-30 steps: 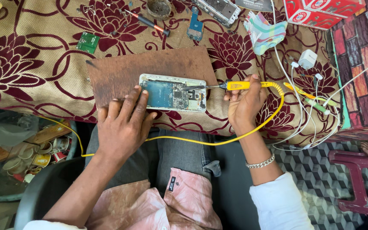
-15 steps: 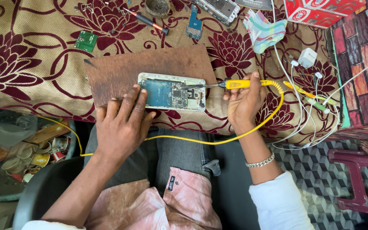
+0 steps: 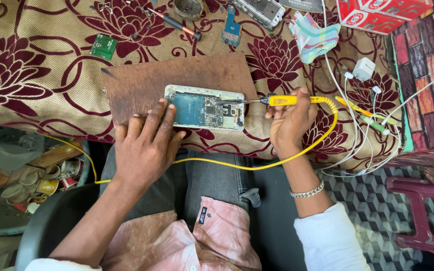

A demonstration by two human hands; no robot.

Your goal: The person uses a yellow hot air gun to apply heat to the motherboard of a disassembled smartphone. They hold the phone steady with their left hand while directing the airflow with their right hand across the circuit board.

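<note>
An opened phone (image 3: 204, 107) with its blue circuit board exposed lies on a brown wooden board (image 3: 177, 80). My left hand (image 3: 146, 145) rests flat on the board's near edge, fingers touching the phone's left end. My right hand (image 3: 290, 120) grips a yellow-handled soldering iron (image 3: 277, 101), whose metal tip points left onto the phone's right part. The iron's yellow cord (image 3: 257, 163) loops down across my lap.
The floral cloth holds a small green circuit board (image 3: 103, 46), a red-handled screwdriver (image 3: 174, 22), a blue part (image 3: 231, 27), another phone frame (image 3: 259, 10), a folded cloth (image 3: 313, 37), red boxes (image 3: 377, 12) and white cables with a charger (image 3: 363, 69). Cups (image 3: 31, 183) sit lower left.
Almost nothing has changed. My left hand has crept slightly onto the phone's left end, and the iron's tip stays on the board.
</note>
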